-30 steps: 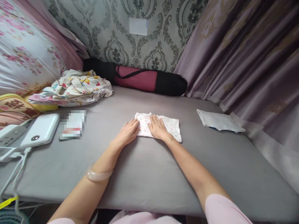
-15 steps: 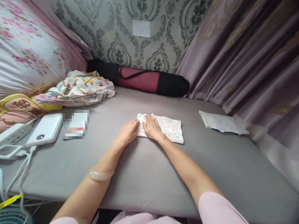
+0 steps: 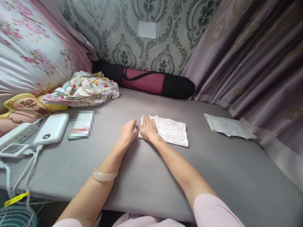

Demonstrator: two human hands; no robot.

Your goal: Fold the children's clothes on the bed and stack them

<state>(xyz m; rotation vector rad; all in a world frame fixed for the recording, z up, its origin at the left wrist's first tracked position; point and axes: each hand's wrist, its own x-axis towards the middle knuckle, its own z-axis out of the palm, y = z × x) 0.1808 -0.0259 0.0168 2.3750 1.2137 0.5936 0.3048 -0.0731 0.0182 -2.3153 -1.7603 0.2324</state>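
The folded cloth looks matt, the bangle glossy.

A home bedroom, judging by the bed, curtains and patterned wallpaper.

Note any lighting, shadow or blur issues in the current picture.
Head view: diffuse light, a faint soft shadow beside the left forearm, the curtain darkening toward the upper right corner; head view: the flat item beside the white device is pixelated; head view: the cloth under the right hand has soft print detail.
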